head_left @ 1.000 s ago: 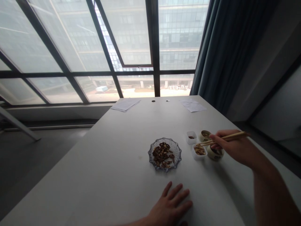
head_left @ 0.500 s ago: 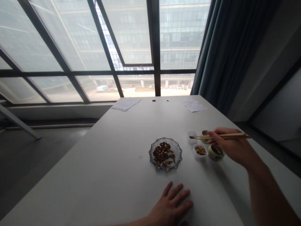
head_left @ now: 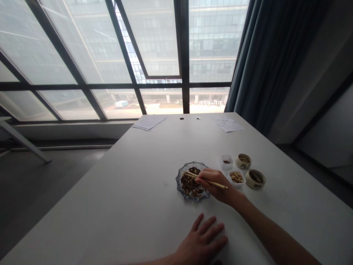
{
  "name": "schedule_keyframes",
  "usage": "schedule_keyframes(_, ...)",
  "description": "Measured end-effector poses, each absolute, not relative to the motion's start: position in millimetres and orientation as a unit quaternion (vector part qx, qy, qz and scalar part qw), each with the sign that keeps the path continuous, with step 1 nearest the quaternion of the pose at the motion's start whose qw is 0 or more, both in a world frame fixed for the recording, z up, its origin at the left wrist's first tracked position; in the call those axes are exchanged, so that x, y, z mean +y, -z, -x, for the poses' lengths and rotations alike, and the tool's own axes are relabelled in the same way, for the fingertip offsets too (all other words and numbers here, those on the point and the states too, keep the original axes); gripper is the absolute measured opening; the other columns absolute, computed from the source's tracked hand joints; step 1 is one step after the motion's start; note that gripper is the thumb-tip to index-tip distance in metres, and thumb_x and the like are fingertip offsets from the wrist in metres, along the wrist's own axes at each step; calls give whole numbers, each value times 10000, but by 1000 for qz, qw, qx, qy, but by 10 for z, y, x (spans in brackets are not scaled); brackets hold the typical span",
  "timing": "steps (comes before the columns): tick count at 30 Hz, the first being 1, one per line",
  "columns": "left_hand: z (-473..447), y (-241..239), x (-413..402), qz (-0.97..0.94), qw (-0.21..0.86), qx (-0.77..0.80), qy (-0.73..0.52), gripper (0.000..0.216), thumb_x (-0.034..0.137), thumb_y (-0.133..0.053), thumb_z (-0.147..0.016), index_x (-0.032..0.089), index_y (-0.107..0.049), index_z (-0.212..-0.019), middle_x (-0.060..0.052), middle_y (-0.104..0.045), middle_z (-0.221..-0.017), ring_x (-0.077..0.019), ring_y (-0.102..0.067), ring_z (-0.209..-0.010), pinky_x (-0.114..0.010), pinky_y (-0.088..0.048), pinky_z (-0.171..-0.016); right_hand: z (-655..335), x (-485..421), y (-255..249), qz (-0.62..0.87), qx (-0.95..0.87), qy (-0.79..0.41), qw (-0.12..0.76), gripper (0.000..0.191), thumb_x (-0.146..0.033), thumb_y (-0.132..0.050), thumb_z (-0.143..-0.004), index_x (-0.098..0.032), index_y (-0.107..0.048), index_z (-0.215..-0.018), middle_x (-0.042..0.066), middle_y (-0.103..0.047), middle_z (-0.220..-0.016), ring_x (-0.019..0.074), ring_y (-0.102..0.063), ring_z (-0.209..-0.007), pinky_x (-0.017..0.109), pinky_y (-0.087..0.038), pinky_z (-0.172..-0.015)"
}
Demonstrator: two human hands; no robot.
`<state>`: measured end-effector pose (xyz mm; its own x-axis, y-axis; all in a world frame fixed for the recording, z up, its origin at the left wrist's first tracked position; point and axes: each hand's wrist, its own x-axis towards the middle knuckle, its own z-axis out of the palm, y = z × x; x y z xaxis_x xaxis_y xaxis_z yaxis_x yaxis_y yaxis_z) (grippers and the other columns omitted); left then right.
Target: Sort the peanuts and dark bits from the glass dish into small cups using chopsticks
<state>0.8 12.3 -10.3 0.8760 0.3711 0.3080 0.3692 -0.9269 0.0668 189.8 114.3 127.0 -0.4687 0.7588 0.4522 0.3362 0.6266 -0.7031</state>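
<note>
My right hand point(head_left: 211, 182) is closed around a pair of wooden chopsticks point(head_left: 219, 184), whose tips reach over a scalloped glass dish point(head_left: 179, 188). Dark brown, seed-like pieces point(head_left: 190, 189) mixed with some lighter ones lie in that dish. Whether the tips pinch a piece I cannot tell. Flat on the table, nearer to me than the dish, rests my left hand point(head_left: 200, 241), fingers spread and holding nothing. To the right of the dish are a white square cup point(head_left: 226, 162) with a few dark pieces and another white cup point(head_left: 236, 178) full of tan nuts.
Two cream round pots, a far one point(head_left: 243, 161) and a nearer one point(head_left: 255, 179), stand beside the white cups. Papers lie at the table's far left point(head_left: 150, 122) and far right point(head_left: 228, 124). Beyond the white table point(head_left: 124, 191) are windows and a dark curtain point(head_left: 256, 66).
My right hand has moved left with the chopsticks, from above the small cups to over the glass dish. My left hand stays in place.
</note>
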Motion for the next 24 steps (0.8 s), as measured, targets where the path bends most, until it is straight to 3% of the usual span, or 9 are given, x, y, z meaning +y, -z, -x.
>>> schedule_keyframes(9,-33,85,98,-968,-10,190,-161,555,536,-698,-1012,282,-554,-1483,-32,-454,-1625,-321,-425,-1473,-562,-273,-1241,-1892,1233,-1096,321,-833,-271,360,332,-419,-521,-1078,-214,-664,-860,42,-653,-898,179,-607,-805,299,-468,-762)
schedule_keyframes(15,-38,101,96,-967,-6,192,-166,514,535,-649,-1044,279,-559,-1481,-26,-451,-1629,-315,-415,-1478,-559,-243,-1253,-1867,1207,-1080,340,-831,-270,348,404,-470,-476,-1085,-208,-619,-812,24,-633,-830,161,-576,-733,284,-451,-705)
schedule_keyframes(24,-22,89,104,-970,-3,189,-155,513,540,-637,-1051,279,-553,-1485,-21,-439,-1637,-315,-411,-1480,-561,-230,-1257,-2335,1048,-1742,439,-785,-191,393,378,-460,-541,-1060,-208,-726,-847,47,-746,-816,187,-676,-740,297,-500,-705)
